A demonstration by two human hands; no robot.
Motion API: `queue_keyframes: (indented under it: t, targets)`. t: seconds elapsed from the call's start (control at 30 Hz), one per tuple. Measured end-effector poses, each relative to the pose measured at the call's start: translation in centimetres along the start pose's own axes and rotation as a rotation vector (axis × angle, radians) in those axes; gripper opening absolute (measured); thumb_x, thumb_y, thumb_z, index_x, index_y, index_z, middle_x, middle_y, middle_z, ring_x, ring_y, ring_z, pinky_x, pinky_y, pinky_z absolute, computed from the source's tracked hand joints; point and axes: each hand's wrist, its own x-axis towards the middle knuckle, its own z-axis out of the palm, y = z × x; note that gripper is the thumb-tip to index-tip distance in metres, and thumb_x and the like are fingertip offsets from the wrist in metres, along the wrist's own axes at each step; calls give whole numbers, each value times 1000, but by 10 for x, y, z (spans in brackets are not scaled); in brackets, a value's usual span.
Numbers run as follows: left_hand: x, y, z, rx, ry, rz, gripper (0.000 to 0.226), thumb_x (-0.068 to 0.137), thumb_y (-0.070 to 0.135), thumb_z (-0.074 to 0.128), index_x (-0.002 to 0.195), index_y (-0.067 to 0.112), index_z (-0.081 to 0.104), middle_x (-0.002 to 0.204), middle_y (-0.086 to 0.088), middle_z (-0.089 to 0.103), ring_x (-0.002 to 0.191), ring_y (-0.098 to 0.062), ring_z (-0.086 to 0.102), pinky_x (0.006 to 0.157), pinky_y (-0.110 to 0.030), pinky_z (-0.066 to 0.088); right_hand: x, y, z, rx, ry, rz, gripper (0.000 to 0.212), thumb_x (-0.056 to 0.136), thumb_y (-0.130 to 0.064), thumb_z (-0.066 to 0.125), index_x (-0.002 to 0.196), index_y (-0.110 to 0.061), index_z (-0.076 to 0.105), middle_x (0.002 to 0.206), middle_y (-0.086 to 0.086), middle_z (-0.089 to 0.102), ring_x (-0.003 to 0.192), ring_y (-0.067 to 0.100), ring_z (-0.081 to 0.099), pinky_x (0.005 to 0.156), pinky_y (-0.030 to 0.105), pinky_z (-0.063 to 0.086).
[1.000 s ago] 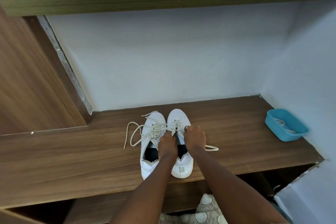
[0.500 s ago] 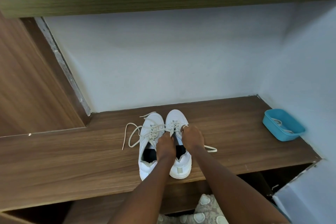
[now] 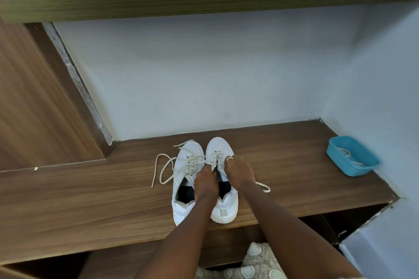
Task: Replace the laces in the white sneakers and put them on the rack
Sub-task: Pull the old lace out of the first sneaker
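Note:
Two white sneakers stand side by side on the wooden rack shelf, toes toward the wall. The left sneaker has its off-white lace threaded, with long loose ends trailing left. Over the laces of the right sneaker are both my hands. My left hand pinches the lace near the tongue, fingers curled. My right hand, a ring on one finger, grips the other side of the lace. One lace end lies on the shelf to the right.
A blue plastic tub with lace-like strips inside sits at the shelf's right end by the wall. An upper shelf board runs overhead. Below the shelf front edge lies a patterned cloth.
Both hands stay on the right sneaker's lace with only slight shifts. The sneakers and tub have not moved.

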Motion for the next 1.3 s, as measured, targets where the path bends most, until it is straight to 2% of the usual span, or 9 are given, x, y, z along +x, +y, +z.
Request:
queue_keyframes:
  t: [0.17, 0.33, 0.43, 0.6, 0.73, 0.83, 0.93, 1.1, 1.3]
  targets:
    - [1, -1, 0, 15, -5, 7, 29, 100, 22, 37, 117, 9, 57, 112, -11, 64, 106, -27, 58, 84, -34, 44, -4, 7, 2, -23, -4, 125, 24, 97, -10, 36, 112, -7, 55, 113, 10, 60, 106, 25, 56, 87, 34, 45]
    - [1, -2, 1, 0, -15, -2, 27, 100, 21, 38, 116, 9, 57, 112, -11, 63, 105, -26, 58, 81, -32, 43, -9, 19, 5, 2, 8, 329, 27, 98, -10, 36, 119, -8, 54, 119, 8, 58, 114, 23, 53, 93, 34, 46]
    - [0, -2, 1, -13, -14, -12, 27, 100, 20, 38, 116, 9, 57, 111, -10, 63, 104, -26, 58, 81, -32, 43, -8, 19, 6, 28, 16, 391, 27, 98, -11, 38, 120, -10, 53, 122, 9, 57, 117, 24, 50, 95, 35, 44]
    - [1, -1, 0, -2, -17, -15, 28, 100, 20, 36, 116, 8, 56, 113, -11, 63, 106, -27, 58, 82, -33, 43, 4, 0, 5, 111, 6, 163, 31, 100, -27, 40, 128, -20, 53, 126, 4, 55, 122, 23, 43, 100, 35, 34]
    - [1, -1, 1, -30, -23, -26, 29, 100, 19, 34, 112, 8, 57, 111, -11, 63, 103, -27, 58, 76, -31, 39, 6, -8, 7, -35, 21, 30, 29, 100, -19, 40, 122, -13, 57, 124, 4, 56, 117, 24, 48, 98, 34, 38]
    - [1, -1, 1, -30, -19, -22, 29, 100, 19, 35, 112, 8, 58, 111, -11, 64, 102, -27, 59, 78, -32, 42, 4, -5, 5, -86, 19, 38, 28, 98, -14, 40, 121, -11, 55, 125, 5, 55, 117, 24, 49, 97, 34, 40]
    - [1, -1, 0, -14, -14, -9, 29, 100, 19, 35, 115, 8, 57, 112, -11, 64, 104, -28, 59, 82, -34, 44, 0, -2, 4, -49, 29, 130, 26, 98, -14, 38, 116, -12, 56, 122, 5, 57, 115, 23, 51, 96, 33, 40]
    - [1, -1, 0, -17, -12, 21, 29, 100, 18, 36, 122, 11, 55, 115, -10, 63, 106, -26, 58, 86, -34, 45, -4, 8, -3, 96, 44, 404, 26, 99, -15, 39, 118, -9, 56, 120, 9, 60, 115, 25, 54, 93, 35, 44]
    - [3, -1, 1, -6, -15, 1, 32, 101, 21, 35, 130, 14, 46, 115, -12, 62, 107, -27, 58, 85, -35, 46, 1, 8, -11, 299, 112, 559, 27, 100, -16, 40, 116, -3, 57, 115, 12, 62, 106, 27, 61, 78, 32, 47]
